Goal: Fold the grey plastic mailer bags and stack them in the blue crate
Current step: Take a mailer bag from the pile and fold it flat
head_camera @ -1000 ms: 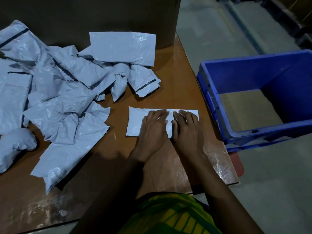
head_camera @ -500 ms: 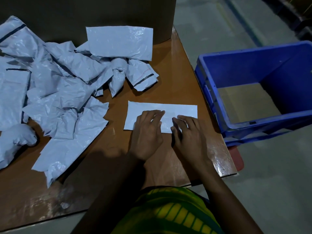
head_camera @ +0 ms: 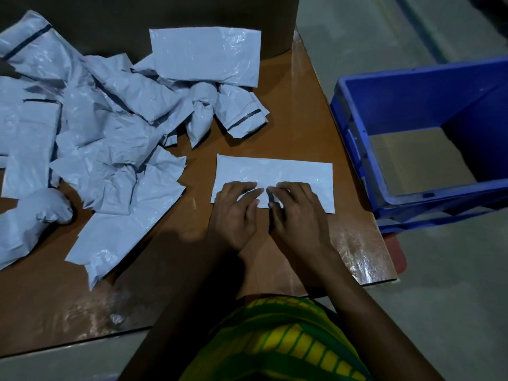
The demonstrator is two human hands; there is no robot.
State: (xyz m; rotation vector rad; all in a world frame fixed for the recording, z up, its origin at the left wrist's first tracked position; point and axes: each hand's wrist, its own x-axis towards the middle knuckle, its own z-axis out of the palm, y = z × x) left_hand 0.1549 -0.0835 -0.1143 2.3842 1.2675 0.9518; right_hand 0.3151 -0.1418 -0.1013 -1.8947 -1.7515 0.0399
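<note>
A folded grey mailer bag [head_camera: 275,169] lies flat as a long rectangle on the brown table [head_camera: 299,105], close to its right edge. My left hand [head_camera: 236,213] and my right hand [head_camera: 298,213] rest side by side on the bag's near half. Their fingertips press it down and almost meet at the middle; the right hand's fingers are bent. The blue crate [head_camera: 354,138] stands just off the table's right edge, and only its bare bottom shows inside.
A heap of crumpled grey mailer bags [head_camera: 104,133] covers the table's left half, with one flatter bag [head_camera: 206,56] on top at the back. A large brown cardboard box [head_camera: 165,12] stands behind them. Grey floor lies beyond the crate.
Both hands have slid back from the bag's far part to its near edge, leaving more of the bag uncovered. The bag stays flat in place.
</note>
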